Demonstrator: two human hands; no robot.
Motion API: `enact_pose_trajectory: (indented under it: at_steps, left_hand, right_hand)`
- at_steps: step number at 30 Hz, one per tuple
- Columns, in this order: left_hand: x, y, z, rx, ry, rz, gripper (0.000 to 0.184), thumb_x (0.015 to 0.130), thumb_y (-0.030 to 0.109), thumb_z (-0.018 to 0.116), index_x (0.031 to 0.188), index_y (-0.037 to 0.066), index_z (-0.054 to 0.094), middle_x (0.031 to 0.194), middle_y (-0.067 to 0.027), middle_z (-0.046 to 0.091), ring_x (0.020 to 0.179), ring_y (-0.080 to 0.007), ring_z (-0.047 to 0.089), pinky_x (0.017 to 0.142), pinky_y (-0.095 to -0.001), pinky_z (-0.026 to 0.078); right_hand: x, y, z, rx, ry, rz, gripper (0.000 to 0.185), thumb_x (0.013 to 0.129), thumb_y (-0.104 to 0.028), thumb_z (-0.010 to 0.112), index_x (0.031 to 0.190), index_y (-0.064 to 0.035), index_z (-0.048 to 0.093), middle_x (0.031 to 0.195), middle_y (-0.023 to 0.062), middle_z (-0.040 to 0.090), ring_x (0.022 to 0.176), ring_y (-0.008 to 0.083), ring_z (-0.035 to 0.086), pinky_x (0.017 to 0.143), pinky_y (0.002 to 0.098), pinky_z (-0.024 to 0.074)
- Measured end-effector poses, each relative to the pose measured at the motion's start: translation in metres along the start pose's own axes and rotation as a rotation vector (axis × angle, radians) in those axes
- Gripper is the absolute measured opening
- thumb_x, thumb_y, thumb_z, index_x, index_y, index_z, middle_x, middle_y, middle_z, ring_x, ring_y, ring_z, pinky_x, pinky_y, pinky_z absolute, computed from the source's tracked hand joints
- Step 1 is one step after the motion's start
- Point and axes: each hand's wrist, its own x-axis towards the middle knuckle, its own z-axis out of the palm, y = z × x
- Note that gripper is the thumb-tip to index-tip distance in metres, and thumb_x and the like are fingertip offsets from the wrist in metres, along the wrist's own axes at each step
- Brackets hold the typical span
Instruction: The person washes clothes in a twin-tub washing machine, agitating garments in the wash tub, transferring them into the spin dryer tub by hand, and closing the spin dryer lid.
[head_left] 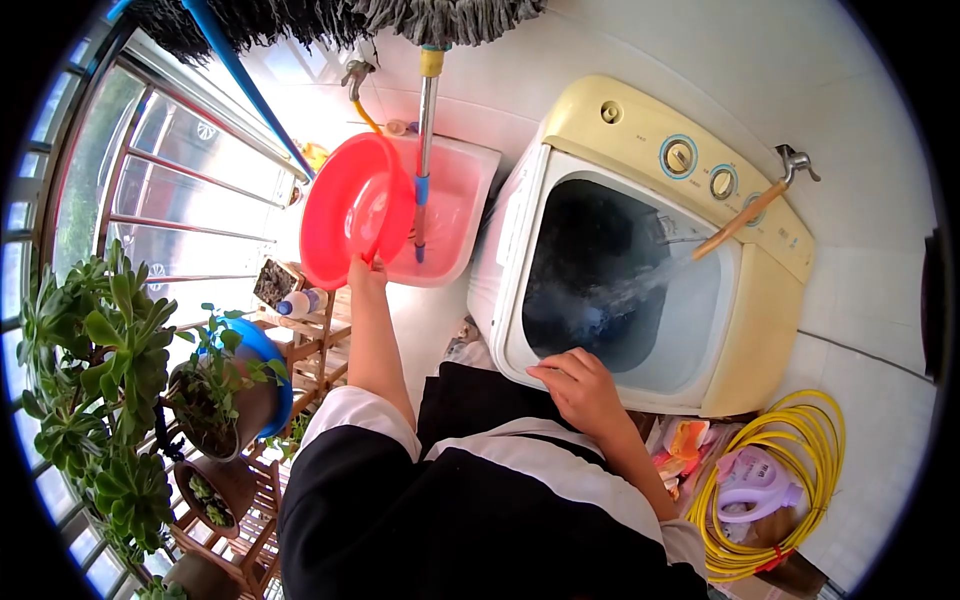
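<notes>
My left hand (367,273) grips the near rim of a red plastic basin (328,225), which is tilted on its side in front of a pink sink (460,240). No contents show in the basin. Over the front edge of a cream top-loading washing machine (508,340) is my right hand (580,390), fingers loosely bent and slightly apart, holding nothing. Whether it touches the rim I cannot tell. A tan hose (738,222) pours water (635,287) into the open tub, where dark, partly hidden contents lie.
Mops (430,130) lean by the sink. Potted plants (115,350) and wooden stands (262,500) line the railing on the left. At the lower right are a coiled yellow hose (830,450) and a purple detergent bottle (755,485). A wall tap (795,162) feeds the tan hose.
</notes>
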Motion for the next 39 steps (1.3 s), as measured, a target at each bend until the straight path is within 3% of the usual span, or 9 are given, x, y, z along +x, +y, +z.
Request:
enact_pose_trajectory:
  at_steps: [12, 17, 18, 19, 21, 25, 27, 34, 39]
  left_hand:
    - [-0.069, 0.013, 0.017, 0.664, 0.276, 0.677, 0.037, 0.082, 0.011, 0.064, 0.109, -0.002, 0.043, 0.101, -0.0167, 0.056, 0.057, -0.0194, 0.057, 0.040, -0.0265, 0.045]
    - [-0.014, 0.014, -0.038, 0.611, 0.212, 0.696, 0.038, 0.080, 0.010, 0.067, 0.107, 0.002, 0.042, 0.087, -0.0115, 0.058, 0.049, -0.0155, 0.051, 0.035, -0.0259, 0.035]
    - [-0.024, 0.017, -0.039, 0.635, 0.176, 0.642, 0.034, 0.079, 0.009, 0.067, 0.102, 0.003, 0.043, 0.078, -0.0091, 0.057, 0.044, -0.0140, 0.046, 0.033, -0.0260, 0.032]
    - [-0.014, 0.021, -0.050, 0.695, 0.194, 0.573, 0.047, 0.082, 0.010, 0.063, 0.122, 0.002, 0.041, 0.099, -0.0102, 0.059, 0.063, -0.0163, 0.057, 0.043, -0.0251, 0.042]
    - [-0.008, 0.023, -0.060, 0.707, 0.167, 0.456, 0.051, 0.084, 0.013, 0.062, 0.128, 0.010, 0.037, 0.110, -0.0057, 0.056, 0.070, -0.0171, 0.059, 0.046, -0.0277, 0.043]
    - [0.001, 0.024, -0.064, 0.706, 0.211, 0.352, 0.043, 0.087, 0.007, 0.054, 0.126, 0.010, 0.039, 0.113, -0.0074, 0.055, 0.079, -0.0215, 0.061, 0.053, -0.0321, 0.048]
    - [0.017, 0.024, -0.069, 0.498, 0.218, 0.178, 0.034, 0.087, 0.004, 0.050, 0.120, 0.006, 0.042, 0.113, -0.0156, 0.053, 0.092, -0.0289, 0.059, 0.069, -0.0394, 0.056]
    - [0.042, 0.025, -0.082, 0.415, 0.238, -0.026, 0.038, 0.082, 0.011, 0.052, 0.119, 0.009, 0.046, 0.117, -0.0095, 0.053, 0.106, -0.0301, 0.052, 0.080, -0.0476, 0.050]
    - [0.045, 0.026, -0.083, 0.551, 0.159, -0.095, 0.042, 0.079, 0.020, 0.057, 0.120, 0.014, 0.046, 0.119, -0.0053, 0.052, 0.112, -0.0265, 0.044, 0.087, -0.0496, 0.039]
  right_hand:
    - [0.007, -0.001, 0.000, 0.055, -0.033, -0.009, 0.031, 0.066, 0.005, 0.061, 0.093, -0.0078, 0.067, 0.084, 0.0046, 0.060, 0.076, 0.0228, 0.055, 0.066, 0.0329, 0.0456]
    - [0.002, 0.004, 0.004, 0.023, -0.033, 0.005, 0.027, 0.068, -0.001, 0.060, 0.093, -0.0101, 0.066, 0.082, 0.0011, 0.059, 0.077, 0.0200, 0.054, 0.066, 0.0316, 0.0438]
    - [0.000, 0.006, 0.005, 0.022, -0.054, -0.007, 0.026, 0.069, -0.001, 0.060, 0.093, -0.0101, 0.066, 0.082, 0.0010, 0.059, 0.078, 0.0198, 0.054, 0.066, 0.0315, 0.0436]
    - [-0.002, 0.007, 0.006, 0.019, -0.052, 0.003, 0.025, 0.070, -0.002, 0.059, 0.092, -0.0105, 0.066, 0.082, 0.0006, 0.058, 0.080, 0.0192, 0.054, 0.068, 0.0314, 0.0430]
    - [-0.003, 0.008, 0.007, 0.020, -0.043, 0.034, 0.025, 0.070, -0.003, 0.058, 0.092, -0.0109, 0.066, 0.083, 0.0004, 0.058, 0.080, 0.0191, 0.054, 0.069, 0.0313, 0.0427]
    - [-0.007, 0.013, 0.008, 0.026, -0.082, 0.063, 0.025, 0.071, -0.005, 0.057, 0.094, -0.0118, 0.066, 0.085, -0.0002, 0.058, 0.084, 0.0187, 0.053, 0.072, 0.0313, 0.0427]
    - [-0.008, 0.016, 0.003, 0.020, -0.086, 0.074, 0.026, 0.071, -0.005, 0.057, 0.095, -0.0116, 0.066, 0.085, -0.0004, 0.058, 0.084, 0.0187, 0.054, 0.073, 0.0313, 0.0430]
    - [-0.001, 0.101, -0.115, -0.317, 0.500, 0.351, 0.038, 0.070, -0.001, 0.063, 0.106, -0.0106, 0.061, 0.111, 0.0096, 0.055, 0.106, 0.0298, 0.051, 0.091, 0.0362, 0.0433]
    - [0.012, 0.199, -0.246, -0.775, 0.774, 0.390, 0.063, 0.075, -0.014, 0.068, 0.131, -0.0070, 0.039, 0.132, 0.0158, 0.042, 0.123, 0.0325, 0.038, 0.103, 0.0393, 0.0312]
